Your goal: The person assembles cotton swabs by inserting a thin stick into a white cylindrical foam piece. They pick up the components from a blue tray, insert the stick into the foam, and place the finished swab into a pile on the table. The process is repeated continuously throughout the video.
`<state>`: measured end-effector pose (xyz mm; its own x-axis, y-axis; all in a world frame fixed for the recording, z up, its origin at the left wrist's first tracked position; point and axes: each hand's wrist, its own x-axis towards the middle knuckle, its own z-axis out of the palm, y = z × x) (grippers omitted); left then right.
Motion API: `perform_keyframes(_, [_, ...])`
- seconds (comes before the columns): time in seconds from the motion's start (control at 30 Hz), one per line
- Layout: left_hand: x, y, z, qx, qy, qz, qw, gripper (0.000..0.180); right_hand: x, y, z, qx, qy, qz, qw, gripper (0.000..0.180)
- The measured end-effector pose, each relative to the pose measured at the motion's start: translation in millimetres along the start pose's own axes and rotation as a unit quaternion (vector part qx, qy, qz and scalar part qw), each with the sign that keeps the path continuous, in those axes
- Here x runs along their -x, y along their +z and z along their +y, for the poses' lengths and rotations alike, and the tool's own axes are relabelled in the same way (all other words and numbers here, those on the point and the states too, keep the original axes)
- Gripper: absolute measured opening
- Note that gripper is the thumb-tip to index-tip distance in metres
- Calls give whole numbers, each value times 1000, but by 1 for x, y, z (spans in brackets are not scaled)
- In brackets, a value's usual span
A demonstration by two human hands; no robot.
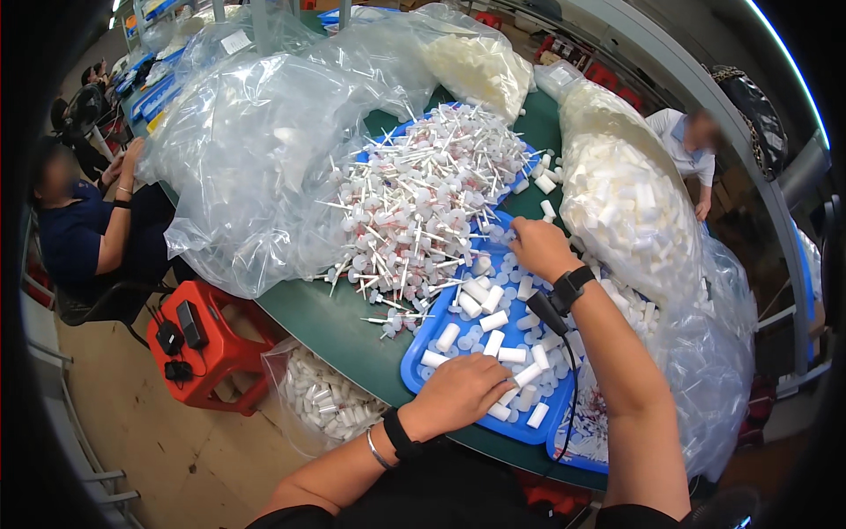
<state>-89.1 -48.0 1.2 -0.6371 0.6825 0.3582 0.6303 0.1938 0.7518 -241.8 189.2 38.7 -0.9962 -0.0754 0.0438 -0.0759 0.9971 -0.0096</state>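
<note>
Cylinders (493,321), short and white, lay loose among pale discs (476,333) in a blue tray (411,368) on a green table (326,331). Seen from the tray's middle, the left hand (463,388) was at 7 o'clock, fingers bent and close together, tips beside a cylinder; whether they pinched it could not be told. The right hand (546,249) was at 1 o'clock, fingers curled at the far end; the grip itself was hidden.

Spillage seemed the likeliest trouble: a sweep of the left forearm might have rolled cylinders over the near rim. A black device (546,313) hung by the right wrist, its cable (575,397) trailing toward 5 o'clock over the tray, where it could have snagged loose parts. A heap of pointed white sticks (432,194) crowded 11 o'clock; a slide there might have mixed kinds.

A large clear bag (256,159) bulged at 10, and an open bag of cylinders (617,194) between 1 and 2 left the right arm little room. A second tray (582,460) sat at 5. Farther off, a red stool (220,326) stood at 9, and one person (84,225) sat beyond it.
</note>
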Motion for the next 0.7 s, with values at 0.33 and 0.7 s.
perform_keyframes(0.33, [0,-1,1,-10,-2,-1,1000,17,6,-6,15,-66,-29,-19,997,24])
perform_keyframes(0.7, [0,0,2,-4,-2,-2,1000,18,-2,-41,10,-279,20,74,957,24])
